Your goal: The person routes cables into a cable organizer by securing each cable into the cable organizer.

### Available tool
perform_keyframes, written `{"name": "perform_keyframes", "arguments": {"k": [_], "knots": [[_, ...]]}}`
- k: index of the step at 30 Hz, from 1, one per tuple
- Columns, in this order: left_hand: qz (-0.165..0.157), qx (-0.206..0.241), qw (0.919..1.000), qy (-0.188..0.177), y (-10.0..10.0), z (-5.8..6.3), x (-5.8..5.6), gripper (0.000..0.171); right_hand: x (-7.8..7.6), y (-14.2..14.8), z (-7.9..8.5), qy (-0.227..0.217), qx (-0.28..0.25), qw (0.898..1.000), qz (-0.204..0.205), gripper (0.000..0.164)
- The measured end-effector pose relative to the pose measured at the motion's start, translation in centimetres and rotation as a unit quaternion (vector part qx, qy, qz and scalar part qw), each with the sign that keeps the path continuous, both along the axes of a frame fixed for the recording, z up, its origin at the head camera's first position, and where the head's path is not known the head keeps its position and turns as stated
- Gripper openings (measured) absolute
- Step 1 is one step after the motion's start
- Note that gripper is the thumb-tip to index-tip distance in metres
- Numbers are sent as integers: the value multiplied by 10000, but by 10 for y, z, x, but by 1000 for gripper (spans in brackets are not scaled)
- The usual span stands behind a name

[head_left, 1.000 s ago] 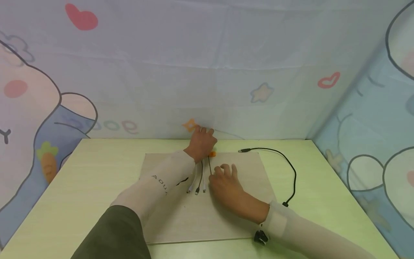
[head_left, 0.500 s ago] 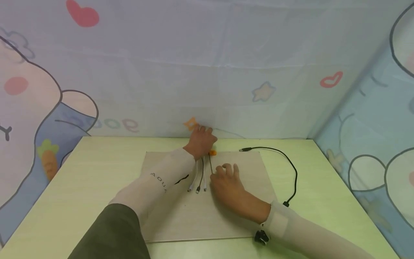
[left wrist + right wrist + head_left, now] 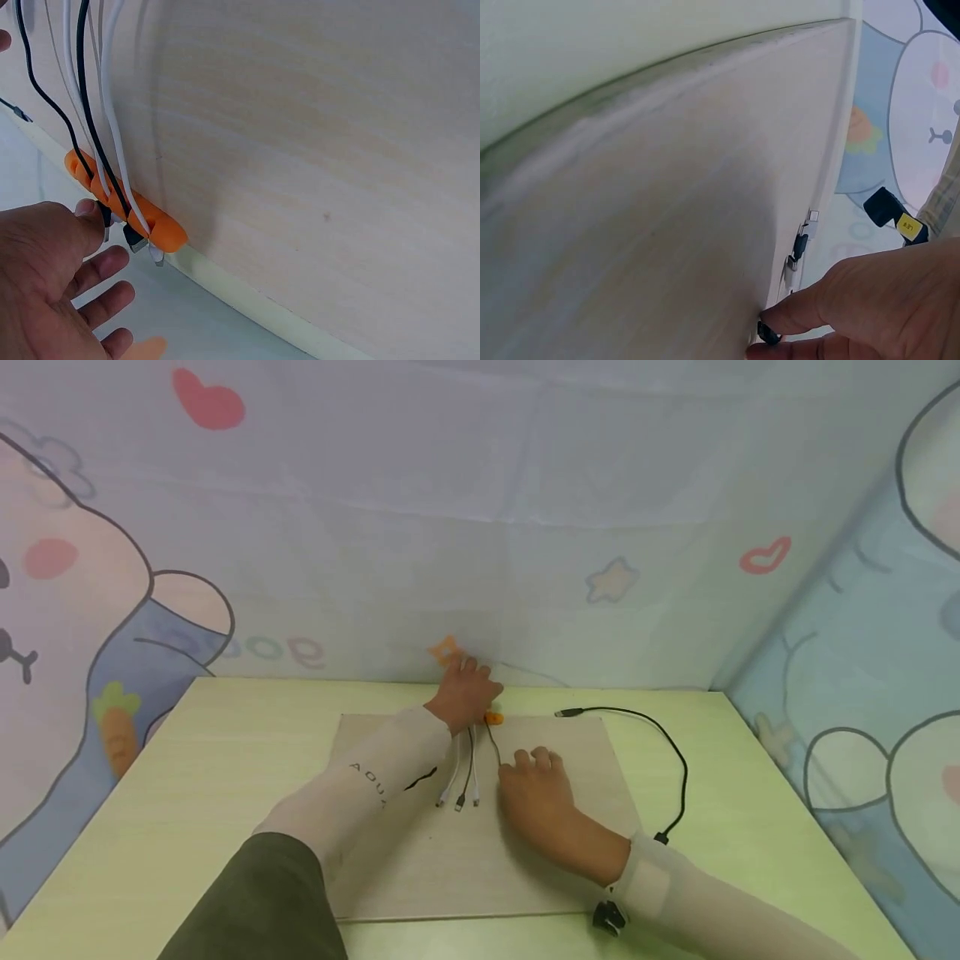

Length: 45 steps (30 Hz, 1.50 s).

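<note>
An orange cable clip (image 3: 169, 234) lies at the far edge of the wooden board (image 3: 427, 877), with black and white USB cables seated in its slots. My left hand (image 3: 462, 693) reaches over the clip. In the left wrist view its thumb presses a black USB plug (image 3: 103, 214) just behind the clip; the index finger is partly hidden. My right hand (image 3: 540, 793) rests over the board, right of the cable ends (image 3: 459, 802). Between its thumb and finger it pinches the small black connector (image 3: 767, 332) of the rightmost black cable (image 3: 492, 743).
A loose black USB cable (image 3: 684, 760) curves over the table (image 3: 720, 893) to the right of the board. Another dark cable end (image 3: 422, 778) shows beside the left sleeve. A printed cloth (image 3: 375, 527) hangs behind the table.
My right hand has shifted slightly to the right with the black connector, and the cable between it and the clip now bends more. The left hand stays at the clip.
</note>
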<state>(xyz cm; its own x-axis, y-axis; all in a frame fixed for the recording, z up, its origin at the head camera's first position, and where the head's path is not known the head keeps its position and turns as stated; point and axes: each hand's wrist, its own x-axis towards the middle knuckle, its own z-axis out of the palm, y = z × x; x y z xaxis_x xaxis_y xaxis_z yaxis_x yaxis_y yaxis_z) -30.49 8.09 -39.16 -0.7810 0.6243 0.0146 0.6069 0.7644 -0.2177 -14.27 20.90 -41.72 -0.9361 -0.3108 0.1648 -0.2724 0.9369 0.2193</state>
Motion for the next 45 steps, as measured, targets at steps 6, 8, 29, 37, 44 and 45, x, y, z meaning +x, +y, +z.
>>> {"name": "perform_keyframes", "arguments": {"k": [6, 8, 29, 37, 44, 45], "knots": [[15, 5, 10000, -81, -2, 0, -2, 31, -1, 0, 2, -218, -146, 9996, -70, 11], [9, 14, 10000, -82, -2, 0, -3, 33, -2, 0, 2, -243, -196, 9994, -115, 15], [-25, 9, 9997, 236, 44, -8, -7, 46, 20, 38, 0, 56, -517, 9975, -471, 21], [-194, -153, 9992, 317, 58, -9, 2, 46, 27, 53, -1, 195, -495, 9964, -667, 13], [-264, -88, 9985, 469, 72, -11, 14, 42, 33, 67, -2, -42, -650, 9928, -1006, 12], [-285, -64, 9984, 480, 75, -12, 15, 41, 34, 68, -2, -65, -660, 9922, -1056, 12]]}}
